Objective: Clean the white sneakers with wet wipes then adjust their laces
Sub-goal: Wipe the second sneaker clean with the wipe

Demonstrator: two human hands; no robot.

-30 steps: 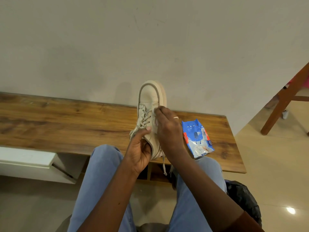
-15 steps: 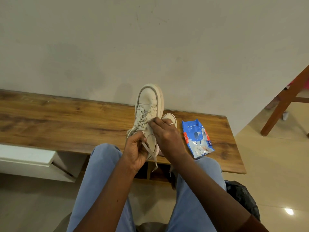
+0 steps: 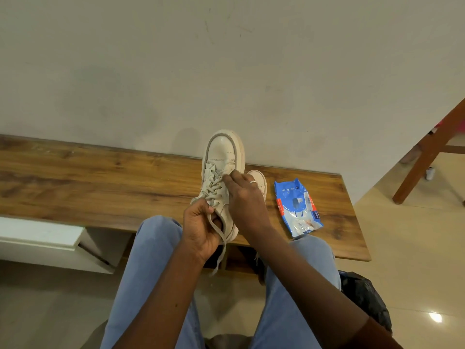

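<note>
Head view: left hand [image 3: 201, 229] grips sneaker [image 3: 222, 153] heel, right hand [image 3: 245, 199] seemingly pinches laces [image 3: 214, 185].

No text can be read. The only print is on the wipes pack [image 3: 298, 206], which lies near the right end of the tabletop [image 3: 100, 187], close to its front edge. The blue wrapper has a row of small white marks near its top and a red strip with pale lettering down its left side. A narrow strip of fine print runs along its right side, and there are small dark labels near its lower end. All of it is too small and blurred to make out any word, brand or number.
</note>
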